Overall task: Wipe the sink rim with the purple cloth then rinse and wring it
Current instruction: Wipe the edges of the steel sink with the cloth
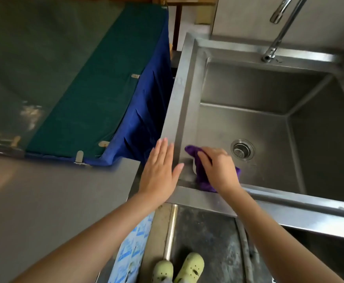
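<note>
Your right hand is clenched around the purple cloth, fingers curled over the wad. It presses the cloth down at the near-left corner of the sink rim, where the left strip meets the near strip. Part of the cloth spills over the inner lip toward the basin, so 1 pass can cover both the flat and the edge.

Your left hand is released, fingers straight and grasping nothing. It lies over the outer side of the left strip, just beside the cloth, and I judge it is there to brace you as you lean in.

The wipe looks to be the step in hand. Rinsing and wringing are not yet done: no water runs from the faucet at the far edge. The drain sits uncovered for that. The counter lies left of the sink.
</note>
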Demonstrator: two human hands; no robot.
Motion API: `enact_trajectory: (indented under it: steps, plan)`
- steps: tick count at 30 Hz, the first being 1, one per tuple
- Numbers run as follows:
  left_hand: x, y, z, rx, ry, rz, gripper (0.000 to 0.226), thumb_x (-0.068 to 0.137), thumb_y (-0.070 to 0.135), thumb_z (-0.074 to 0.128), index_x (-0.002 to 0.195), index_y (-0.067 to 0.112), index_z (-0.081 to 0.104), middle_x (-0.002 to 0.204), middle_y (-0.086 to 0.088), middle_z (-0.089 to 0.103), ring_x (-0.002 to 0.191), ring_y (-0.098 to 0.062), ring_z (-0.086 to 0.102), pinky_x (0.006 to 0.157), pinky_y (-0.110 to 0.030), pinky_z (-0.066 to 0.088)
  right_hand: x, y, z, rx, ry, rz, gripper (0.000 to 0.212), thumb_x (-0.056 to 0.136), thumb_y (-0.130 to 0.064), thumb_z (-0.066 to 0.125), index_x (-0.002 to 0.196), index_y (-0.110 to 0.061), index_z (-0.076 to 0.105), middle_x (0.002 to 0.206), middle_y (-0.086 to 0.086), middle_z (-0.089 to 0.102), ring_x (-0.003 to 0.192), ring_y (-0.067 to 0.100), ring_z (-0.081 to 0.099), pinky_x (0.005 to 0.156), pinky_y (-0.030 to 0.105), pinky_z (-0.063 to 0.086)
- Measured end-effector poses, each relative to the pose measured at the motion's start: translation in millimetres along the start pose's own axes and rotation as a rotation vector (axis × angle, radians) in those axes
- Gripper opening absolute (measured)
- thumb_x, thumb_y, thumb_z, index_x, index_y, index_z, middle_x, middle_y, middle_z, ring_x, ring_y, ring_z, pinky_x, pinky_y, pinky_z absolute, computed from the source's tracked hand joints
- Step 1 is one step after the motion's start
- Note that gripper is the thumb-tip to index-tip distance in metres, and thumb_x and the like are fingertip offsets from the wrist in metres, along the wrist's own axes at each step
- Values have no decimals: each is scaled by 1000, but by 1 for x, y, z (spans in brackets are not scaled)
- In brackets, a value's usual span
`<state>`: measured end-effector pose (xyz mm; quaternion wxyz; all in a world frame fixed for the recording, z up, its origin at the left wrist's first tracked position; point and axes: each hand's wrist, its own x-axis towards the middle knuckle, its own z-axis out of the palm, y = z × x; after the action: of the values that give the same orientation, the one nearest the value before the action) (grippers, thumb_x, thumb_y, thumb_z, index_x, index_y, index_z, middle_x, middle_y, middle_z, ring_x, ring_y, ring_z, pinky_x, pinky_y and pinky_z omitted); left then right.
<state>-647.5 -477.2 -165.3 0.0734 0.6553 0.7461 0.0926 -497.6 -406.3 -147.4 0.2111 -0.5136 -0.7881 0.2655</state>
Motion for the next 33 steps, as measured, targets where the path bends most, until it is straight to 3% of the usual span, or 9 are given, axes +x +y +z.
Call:
enact_trajectory:
  steps: [3,9,12,15,20,25,28,29,33]
  plan:
    - [48,-1,1,39,-59,-31,66,98,48,13,149,7,0,159,-9,-7,145,-19,-14,119,-33,-6,54,-13,-1,289,190,220,26,97,-18,44,93,-1,64,78,13,64,70,25,50,59,24,27]
    - [60,-4,15,120,-1,-17,79,90,57,-1,148,4,1,159,-13,-2,146,-23,-7,118,-34,-6,178,-23,23,316,389,147,31,98,-18,40,88,0,62,86,23,66,85,39,57,79,42,41]
    - [63,-7,17,83,1,2,80,91,59,1,148,3,4,158,-14,1,146,-25,-3,117,-38,-7,247,-19,37,159,306,187,35,99,-20,34,107,-1,61,108,23,63,105,38,53,92,37,33]
    - [64,-7,21,108,0,-5,87,87,62,-8,147,2,10,157,-15,8,146,-27,4,115,-43,-3,284,-7,53,38,69,132,39,99,-23,32,125,-1,51,131,22,51,122,35,43,104,34,25]
    - [63,-8,26,138,-21,-39,80,93,59,8,142,1,35,149,-15,36,140,-26,30,114,-41,26,266,8,63,-134,25,-155,41,99,-26,35,133,-10,51,142,10,46,131,31,34,111,33,18]
    - [61,-6,18,164,-39,-66,80,95,54,-2,139,2,40,148,-14,39,140,-25,31,113,-40,20,204,5,68,-114,-47,-346,45,92,-37,38,123,-14,62,134,7,57,127,30,43,111,32,23]
    - [28,-3,14,45,-31,-43,86,88,61,-12,149,5,12,158,-11,7,146,-22,-1,116,-34,-7,154,-4,66,-77,-108,-357,50,91,-41,35,122,-13,62,133,7,58,127,30,44,111,31,24]
    - [11,-1,13,10,-25,-37,85,88,61,-10,149,6,8,158,-11,4,146,-22,-3,118,-33,-8,136,-8,65,-71,-129,-359,53,90,-44,32,124,-14,61,134,6,57,128,29,43,111,30,24]
    - [-49,-4,11,64,-54,-43,74,98,53,7,144,-2,26,153,-19,26,142,-29,21,113,-37,13,65,-18,60,-111,-239,-366,59,90,-48,22,134,-20,51,144,-1,46,136,24,33,114,34,24]
